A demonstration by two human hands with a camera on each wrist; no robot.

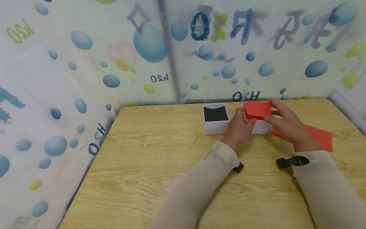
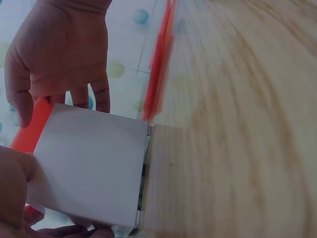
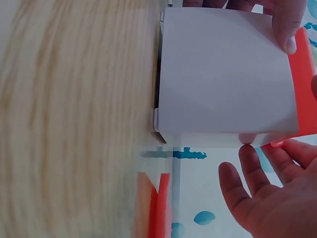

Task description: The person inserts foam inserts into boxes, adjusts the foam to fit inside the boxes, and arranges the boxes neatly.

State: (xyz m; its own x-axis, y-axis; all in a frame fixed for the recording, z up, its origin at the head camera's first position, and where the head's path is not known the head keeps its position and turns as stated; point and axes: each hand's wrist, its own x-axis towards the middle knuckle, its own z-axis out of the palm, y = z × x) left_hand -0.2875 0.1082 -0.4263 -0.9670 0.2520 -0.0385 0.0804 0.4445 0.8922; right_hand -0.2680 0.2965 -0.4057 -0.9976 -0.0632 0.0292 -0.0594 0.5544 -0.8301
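Observation:
A small white box (image 1: 259, 126) stands near the table's far edge, with a red folded piece (image 1: 258, 109) over its open top. My left hand (image 1: 238, 127) holds the box at its left side, thumb at the near rim beside the red piece and fingers behind the wall. At the right side is my right hand (image 1: 287, 121), fingers spread and fairly straight. Its fingertips touch the red piece at the right edge, close to the box wall. In the right wrist view, the red piece (image 3: 303, 89) sticks out past the rim.
Left of the held box stands a second white box (image 1: 216, 128), open at the top, with black material (image 1: 215, 114) inside. Flat red sheets (image 1: 318, 136) lie on the wooden table (image 1: 148, 152) to the right, partly under the right forearm. A patterned wall (image 1: 183, 63) rises behind.

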